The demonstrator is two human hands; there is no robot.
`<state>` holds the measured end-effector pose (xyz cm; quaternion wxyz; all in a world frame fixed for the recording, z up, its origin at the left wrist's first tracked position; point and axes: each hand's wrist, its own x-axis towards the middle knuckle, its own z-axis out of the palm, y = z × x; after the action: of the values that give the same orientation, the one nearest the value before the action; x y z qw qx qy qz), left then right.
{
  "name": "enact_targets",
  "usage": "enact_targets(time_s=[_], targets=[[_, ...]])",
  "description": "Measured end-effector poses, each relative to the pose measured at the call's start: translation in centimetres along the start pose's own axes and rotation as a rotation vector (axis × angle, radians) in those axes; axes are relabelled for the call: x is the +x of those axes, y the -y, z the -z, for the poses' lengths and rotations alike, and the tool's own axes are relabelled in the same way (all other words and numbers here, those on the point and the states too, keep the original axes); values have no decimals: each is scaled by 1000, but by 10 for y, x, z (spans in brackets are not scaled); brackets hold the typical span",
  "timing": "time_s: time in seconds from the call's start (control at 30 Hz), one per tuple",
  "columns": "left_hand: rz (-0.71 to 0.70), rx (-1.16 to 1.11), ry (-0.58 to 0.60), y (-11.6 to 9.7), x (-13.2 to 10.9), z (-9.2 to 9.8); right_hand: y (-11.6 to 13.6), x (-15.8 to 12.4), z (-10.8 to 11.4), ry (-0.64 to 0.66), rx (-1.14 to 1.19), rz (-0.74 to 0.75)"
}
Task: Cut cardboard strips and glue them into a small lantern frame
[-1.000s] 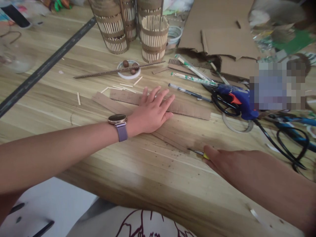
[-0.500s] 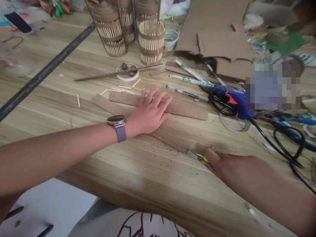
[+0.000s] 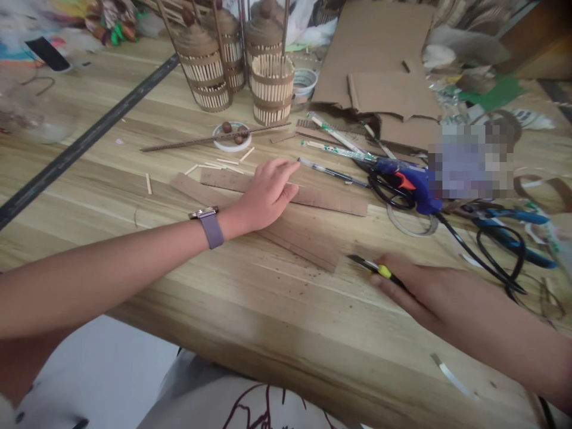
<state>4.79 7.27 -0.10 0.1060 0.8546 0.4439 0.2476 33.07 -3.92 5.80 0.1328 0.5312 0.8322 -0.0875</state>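
Observation:
Over two crossing cardboard strips rests my left hand (image 3: 268, 196), palm down and holding nothing, with the thumb apart and the index finger stretched out. The nearer strip (image 3: 308, 247) slants down to the right and has a line along its length. Behind it lies the other strip (image 3: 335, 202), partly hidden by the hand. A utility knife (image 3: 369, 265) with a dark blade and a yellow slider is held in my right hand (image 3: 417, 286). Its blade tip points left, a short gap away from the right end of the nearer strip.
Behind the strips are small wooden sticks (image 3: 227, 161) and a white ring (image 3: 232, 145) with brown balls. Stick-and-cardboard baskets (image 3: 272, 89) stand farther back beside cardboard sheets (image 3: 379, 53). A blue glue gun (image 3: 413, 185), its black cable (image 3: 480, 256) and a pen (image 3: 333, 171) lie right.
My right hand has drawn the knife off the strip's end, so the blade now shows clear of the cardboard. My left hand's spread fingers have drawn closer together and lifted slightly. The view has shifted.

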Motion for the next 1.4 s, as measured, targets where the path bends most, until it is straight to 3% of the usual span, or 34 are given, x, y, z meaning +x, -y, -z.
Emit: enact_targets(time_s=[0.23, 0.37, 0.5, 0.87, 1.4], targets=[[91, 179, -72, 31, 2, 27, 59, 61, 37, 143, -68, 79], [127, 298, -35, 47, -5, 27, 83, 90, 41, 153, -94, 139], [117, 328, -20, 47, -10, 22, 95, 107, 44, 145, -140, 191], [73, 304, 14, 39, -11, 27, 102, 113, 46, 211, -203, 192], [17, 298, -5, 40, -12, 25, 102, 113, 45, 199, -225, 201]])
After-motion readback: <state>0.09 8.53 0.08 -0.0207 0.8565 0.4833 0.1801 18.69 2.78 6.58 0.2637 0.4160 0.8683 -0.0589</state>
